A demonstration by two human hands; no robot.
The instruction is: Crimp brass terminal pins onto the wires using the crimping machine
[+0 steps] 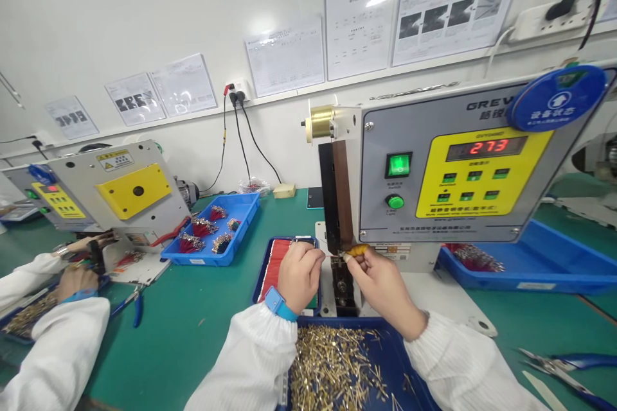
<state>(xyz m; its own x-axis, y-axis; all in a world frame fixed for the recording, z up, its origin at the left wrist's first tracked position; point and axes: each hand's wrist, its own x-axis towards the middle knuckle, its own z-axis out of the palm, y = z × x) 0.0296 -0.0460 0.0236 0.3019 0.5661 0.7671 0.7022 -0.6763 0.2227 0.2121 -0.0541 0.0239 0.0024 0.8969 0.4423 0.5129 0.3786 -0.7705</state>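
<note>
My left hand (pixel 299 273), with a blue wrist strap, is closed in a pinch on a thin red wire (pixel 330 255) that runs right into the working gap of a bench crimping machine (pixel 385 228). Just across the gap, my right hand (pixel 383 282) pinches at the same spot. Whatever lies between its fingertips is too small to make out. Something yellow (pixel 357 249) covers or lies along a right finger. Below both hands, a dark blue tray (pixel 393 334) holds many loose brass-coloured pins (pixel 332 366). Red wires (pixel 274 263) lie in a smaller tray behind my left hand.
Blue bins with bundled wires stand at left (pixel 212 260) and right (pixel 511 282). Pliers (pixel 563 366) lie at the right front, other pliers (pixel 132 302) at left. A co-worker's hands (pixel 80 279) work at a second machine (pixel 130 192).
</note>
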